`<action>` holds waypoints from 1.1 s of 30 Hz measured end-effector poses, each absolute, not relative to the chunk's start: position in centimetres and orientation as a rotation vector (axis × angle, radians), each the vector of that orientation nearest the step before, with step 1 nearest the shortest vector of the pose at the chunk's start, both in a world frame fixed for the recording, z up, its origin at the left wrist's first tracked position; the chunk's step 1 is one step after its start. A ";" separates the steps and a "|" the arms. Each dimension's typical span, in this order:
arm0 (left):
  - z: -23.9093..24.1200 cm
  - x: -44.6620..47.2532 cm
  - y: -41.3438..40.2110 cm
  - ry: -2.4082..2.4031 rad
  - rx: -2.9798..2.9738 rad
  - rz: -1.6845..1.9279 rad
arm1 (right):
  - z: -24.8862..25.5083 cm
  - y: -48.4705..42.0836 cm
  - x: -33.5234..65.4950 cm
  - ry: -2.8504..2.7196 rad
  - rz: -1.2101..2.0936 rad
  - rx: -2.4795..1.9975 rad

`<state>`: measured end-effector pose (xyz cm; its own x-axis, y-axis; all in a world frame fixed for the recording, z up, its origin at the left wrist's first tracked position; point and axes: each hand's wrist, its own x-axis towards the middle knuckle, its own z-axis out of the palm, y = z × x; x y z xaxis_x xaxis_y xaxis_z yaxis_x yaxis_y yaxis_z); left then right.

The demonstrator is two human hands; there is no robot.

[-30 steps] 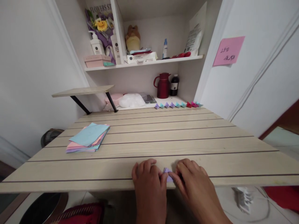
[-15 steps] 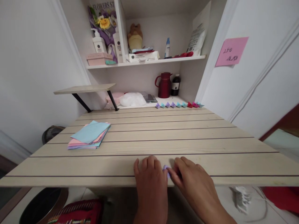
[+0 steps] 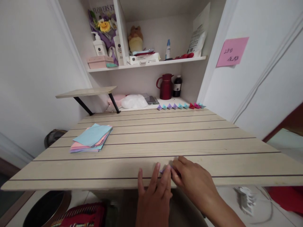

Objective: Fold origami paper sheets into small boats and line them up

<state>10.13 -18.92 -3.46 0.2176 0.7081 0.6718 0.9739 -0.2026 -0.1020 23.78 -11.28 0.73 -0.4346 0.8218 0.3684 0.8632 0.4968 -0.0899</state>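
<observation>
At the near edge of the wooden table [image 3: 151, 142] lies a small folded purple paper piece [image 3: 163, 170], mostly hidden between my hands. My left hand [image 3: 155, 189] rests with its fingers stretched out and pressed flat on the paper's left side. My right hand [image 3: 191, 181] has its fingers curled and pinched together on the paper's right edge. A stack of coloured paper sheets [image 3: 92, 138], light blue on top with pink and purple below, sits on the left part of the table, well away from both hands.
A row of small folded paper pieces [image 3: 181, 106] in purple, teal and red lines the far edge. Behind stand a red jug [image 3: 165, 86], a dark bottle [image 3: 177, 86] and a small raised shelf [image 3: 86, 92]. A pink note [image 3: 231, 52] hangs on the right wall.
My left hand has uncurled from a bent grip and now lies flat with fingers stretched. Both hands slid slightly away from me along the table edge, still on the purple paper.
</observation>
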 end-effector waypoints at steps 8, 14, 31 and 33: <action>-5.1 10.7 -18.7 -1.620 -1.834 -0.521 | -1.9 -12.3 27.2 -2.195 -0.196 -1.278; -5.6 11.1 -18.4 -1.617 -1.811 -0.516 | -3.8 -14.9 27.5 -2.181 -0.451 -0.992; -7.3 11.4 -18.2 -1.663 -1.652 -0.738 | -7.8 -14.3 26.3 -2.159 -0.463 -0.888; -7.5 11.4 -18.3 -1.640 -1.651 -0.809 | -8.4 -13.9 26.7 -2.107 -0.388 -0.816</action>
